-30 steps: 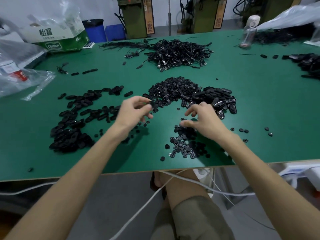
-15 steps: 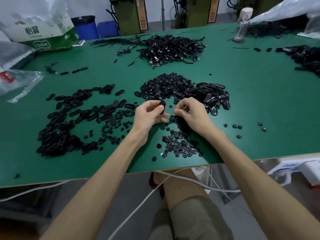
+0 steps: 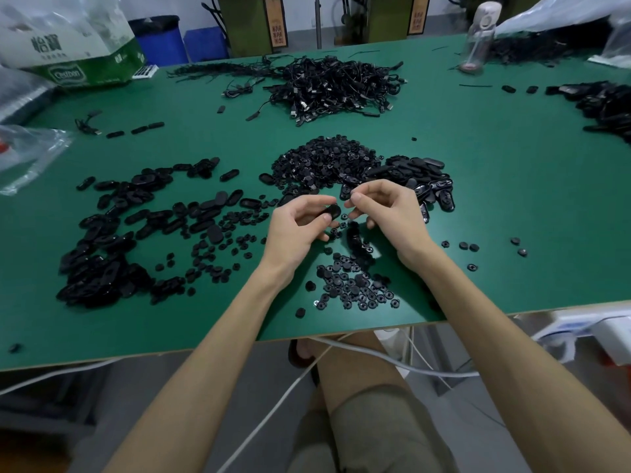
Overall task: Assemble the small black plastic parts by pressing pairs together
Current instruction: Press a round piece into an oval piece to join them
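Note:
My left hand [image 3: 300, 227] pinches a black oval part [image 3: 332, 212] between thumb and fingers, just above the green table [image 3: 495, 206]. My right hand [image 3: 386, 213] is close beside it, thumb and forefinger pinched together at the oval part's right end; whatever small piece it holds is hidden by the fingers. Small round black parts [image 3: 355, 285] lie scattered below the hands. Behind the hands a mound of small parts [image 3: 327, 162] meets a pile of oval shells [image 3: 420, 175]. Oval pieces [image 3: 129, 230] spread out to the left.
A tangle of black cables [image 3: 338, 87] lies further back. A green and white carton [image 3: 75, 49] and clear plastic bags [image 3: 30, 151] sit at the left, a bottle [image 3: 478, 35] and more black parts [image 3: 604, 104] at the right. White cords [image 3: 375, 356] hang under the table's front edge.
My hands came together from apart: the left carried the oval part to the middle, and the right lifted off the round parts and closed in beside it.

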Available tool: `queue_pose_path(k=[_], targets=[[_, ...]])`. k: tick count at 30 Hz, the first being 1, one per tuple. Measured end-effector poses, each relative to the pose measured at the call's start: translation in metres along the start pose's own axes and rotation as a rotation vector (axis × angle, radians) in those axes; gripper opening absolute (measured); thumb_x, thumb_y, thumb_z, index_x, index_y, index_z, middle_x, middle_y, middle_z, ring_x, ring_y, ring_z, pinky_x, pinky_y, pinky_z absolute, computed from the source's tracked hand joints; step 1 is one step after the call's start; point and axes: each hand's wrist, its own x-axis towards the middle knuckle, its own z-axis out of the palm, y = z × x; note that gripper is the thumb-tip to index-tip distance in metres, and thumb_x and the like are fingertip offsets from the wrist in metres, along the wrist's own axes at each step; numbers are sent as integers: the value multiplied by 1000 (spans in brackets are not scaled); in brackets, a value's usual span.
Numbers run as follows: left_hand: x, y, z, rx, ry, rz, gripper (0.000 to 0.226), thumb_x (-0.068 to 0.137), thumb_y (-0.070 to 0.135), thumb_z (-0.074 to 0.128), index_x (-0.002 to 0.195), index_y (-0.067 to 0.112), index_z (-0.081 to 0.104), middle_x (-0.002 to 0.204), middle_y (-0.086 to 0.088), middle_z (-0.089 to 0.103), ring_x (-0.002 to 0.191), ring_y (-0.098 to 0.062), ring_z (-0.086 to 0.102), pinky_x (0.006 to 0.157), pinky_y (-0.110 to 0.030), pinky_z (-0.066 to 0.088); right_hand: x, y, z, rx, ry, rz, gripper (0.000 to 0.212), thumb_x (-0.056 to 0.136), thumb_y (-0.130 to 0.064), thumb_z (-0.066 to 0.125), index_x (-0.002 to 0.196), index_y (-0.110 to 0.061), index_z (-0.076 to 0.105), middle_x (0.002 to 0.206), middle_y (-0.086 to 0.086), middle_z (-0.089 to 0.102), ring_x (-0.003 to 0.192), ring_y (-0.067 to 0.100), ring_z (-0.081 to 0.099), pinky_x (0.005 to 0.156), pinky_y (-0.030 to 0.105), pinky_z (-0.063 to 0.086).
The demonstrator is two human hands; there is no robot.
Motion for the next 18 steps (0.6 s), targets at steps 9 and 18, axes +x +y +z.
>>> queue_pose_path(k=[9, 18], targets=[[0, -1, 0, -33, 46, 24, 10, 95, 3, 71, 105, 3, 70, 99, -8, 78, 84, -25, 79, 64, -29, 60, -1, -1, -1, -6, -48, -8, 10, 90, -6, 76, 99, -11, 73, 84, 4, 77, 78, 16, 73, 62, 21, 52], [2, -4, -2, 25, 61, 24, 12, 94, 7, 74, 105, 10, 77, 107, -4, 78, 98, -15, 75, 89, -24, 57, -2, -1, -1, -11, -61, -33, 13, 93, -10, 75, 104, -6, 73, 90, 8, 79, 83, 18, 76, 67, 24, 56]])
